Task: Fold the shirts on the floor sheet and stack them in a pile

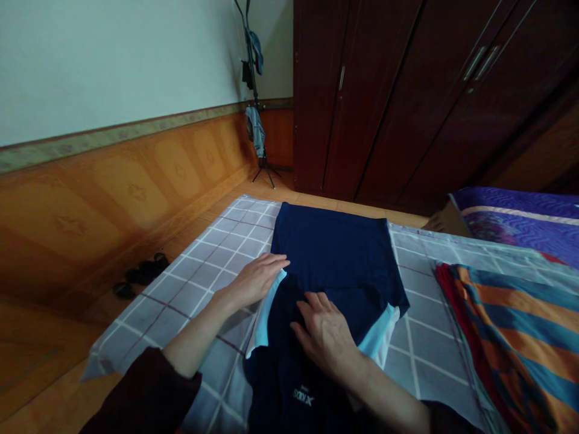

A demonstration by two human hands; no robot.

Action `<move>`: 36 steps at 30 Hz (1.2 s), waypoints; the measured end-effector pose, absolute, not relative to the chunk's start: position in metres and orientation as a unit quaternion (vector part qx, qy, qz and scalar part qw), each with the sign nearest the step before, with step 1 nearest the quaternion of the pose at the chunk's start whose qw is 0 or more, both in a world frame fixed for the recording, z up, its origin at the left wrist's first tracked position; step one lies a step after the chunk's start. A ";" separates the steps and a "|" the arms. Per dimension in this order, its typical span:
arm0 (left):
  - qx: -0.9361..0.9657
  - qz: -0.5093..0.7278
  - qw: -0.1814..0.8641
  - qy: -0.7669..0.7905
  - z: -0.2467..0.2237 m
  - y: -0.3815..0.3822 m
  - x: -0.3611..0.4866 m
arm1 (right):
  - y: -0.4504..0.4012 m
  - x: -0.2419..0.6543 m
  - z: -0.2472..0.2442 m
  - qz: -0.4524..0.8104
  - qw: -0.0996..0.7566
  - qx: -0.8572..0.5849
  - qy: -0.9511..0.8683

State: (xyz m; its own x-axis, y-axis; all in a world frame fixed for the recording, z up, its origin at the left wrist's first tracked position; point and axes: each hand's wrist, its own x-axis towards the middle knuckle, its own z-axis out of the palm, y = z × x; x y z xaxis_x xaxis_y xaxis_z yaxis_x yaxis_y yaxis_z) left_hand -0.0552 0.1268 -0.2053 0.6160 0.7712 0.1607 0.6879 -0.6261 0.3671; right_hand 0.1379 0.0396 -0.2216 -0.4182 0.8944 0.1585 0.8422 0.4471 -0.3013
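A navy blue shirt with light blue and white side panels lies spread on the checked cloth. Its nearer part is folded over toward the far end, and white lettering shows close to me. My left hand rests at the shirt's left edge by a light blue panel, fingers stretched out together. On the middle of the folded part lies my right hand, its fingers spread over the dark fabric. Neither hand grips anything that I can see.
The grey checked cloth covers the surface. Folded striped clothes lie at the right. Beyond stand a dark wardrobe, a coat rack and a purple-covered bed. Dark shoes sit on the floor at left.
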 end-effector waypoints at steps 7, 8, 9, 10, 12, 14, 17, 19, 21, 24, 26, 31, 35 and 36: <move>0.917 0.021 0.071 0.392 -0.220 0.178 -0.071 | 0.035 0.132 -0.240 0.067 0.127 -0.459 -0.877; 0.911 0.018 0.061 0.408 -0.219 0.180 -0.079 | 0.034 0.133 -0.238 0.071 0.127 -0.463 -0.874; 0.905 0.018 0.054 0.422 -0.219 0.181 -0.087 | 0.035 0.133 -0.236 0.073 0.124 -0.472 -0.870; 0.900 0.020 0.051 0.433 -0.218 0.182 -0.095 | 0.036 0.133 -0.233 0.073 0.119 -0.484 -0.864; 0.894 0.022 0.052 0.445 -0.217 0.179 -0.107 | 0.041 0.132 -0.229 0.071 0.106 -0.513 -0.849; 0.895 0.039 0.066 0.440 -0.218 0.175 -0.111 | 0.047 0.129 -0.227 0.056 0.100 -0.538 -0.835; 0.903 0.079 0.105 0.409 -0.224 0.166 -0.108 | 0.056 0.123 -0.227 0.017 0.099 -0.552 -0.828; 0.895 0.094 0.133 0.415 -0.229 0.164 -0.105 | 0.061 0.119 -0.226 0.009 0.090 -0.554 -0.828; 0.878 0.102 0.158 0.441 -0.234 0.165 -0.106 | 0.066 0.117 -0.222 0.027 0.069 -0.559 -0.826; 0.857 0.114 0.192 0.464 -0.238 0.170 -0.112 | 0.073 0.114 -0.213 0.076 0.048 -0.567 -0.819; 0.849 0.116 0.212 0.470 -0.238 0.173 -0.117 | 0.079 0.112 -0.209 0.123 0.050 -0.585 -0.800; 0.830 0.117 0.267 0.476 -0.236 0.172 -0.125 | 0.096 0.108 -0.213 0.278 0.090 -0.626 -0.723; 0.820 0.125 0.278 0.484 -0.237 0.169 -0.128 | 0.106 0.105 -0.219 0.334 0.106 -0.629 -0.694; 0.820 0.125 0.275 0.487 -0.237 0.169 -0.128 | 0.108 0.103 -0.219 0.331 0.106 -0.629 -0.695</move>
